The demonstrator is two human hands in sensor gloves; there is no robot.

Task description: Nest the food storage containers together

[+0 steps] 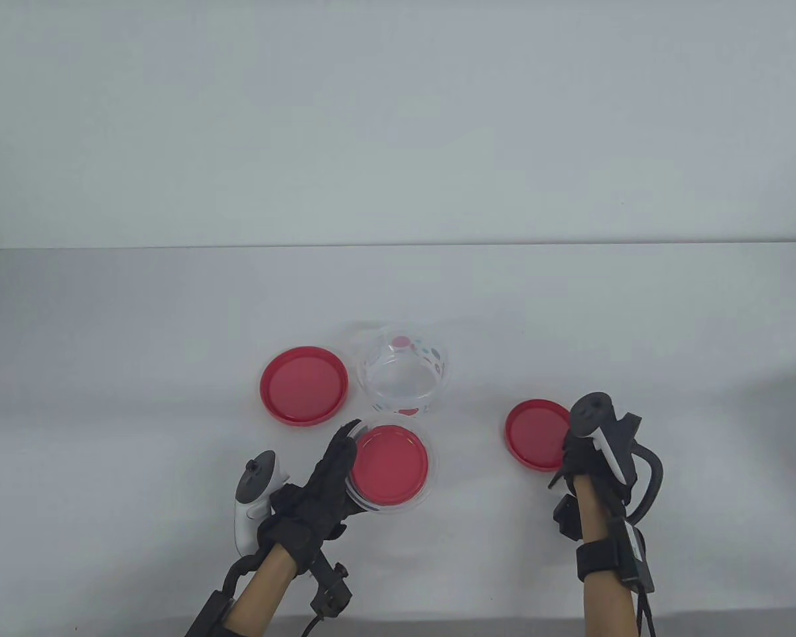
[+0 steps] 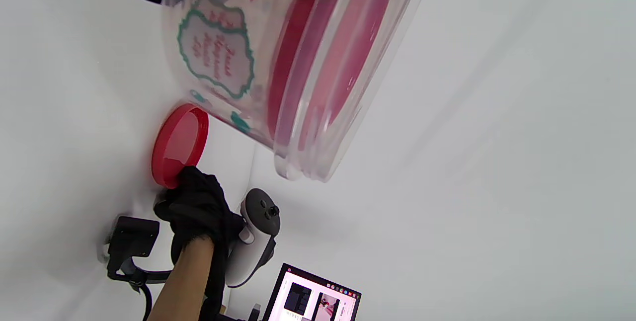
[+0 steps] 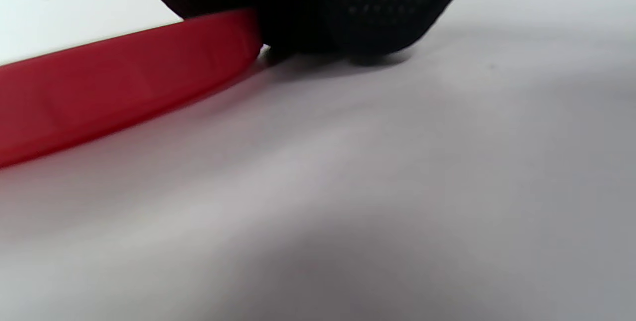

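Note:
My left hand (image 1: 342, 458) grips the left rim of a clear container (image 1: 391, 468) with a red disc showing inside its rim, near the table's front. In the left wrist view the container (image 2: 298, 62) is tilted and close, with printed walls and a red band inside. A second clear container with coloured dots (image 1: 403, 375) stands open behind it. A large red lid (image 1: 303, 385) lies to its left. A small red lid (image 1: 536, 434) lies at the right. My right hand (image 1: 570, 464) has its fingertips (image 3: 348, 8) on the table, touching the lid's rim (image 3: 124, 82).
The table (image 1: 637, 318) is white with a white wall behind it. A laptop screen (image 2: 318, 301) shows at the bottom of the left wrist view, beyond the table's front side.

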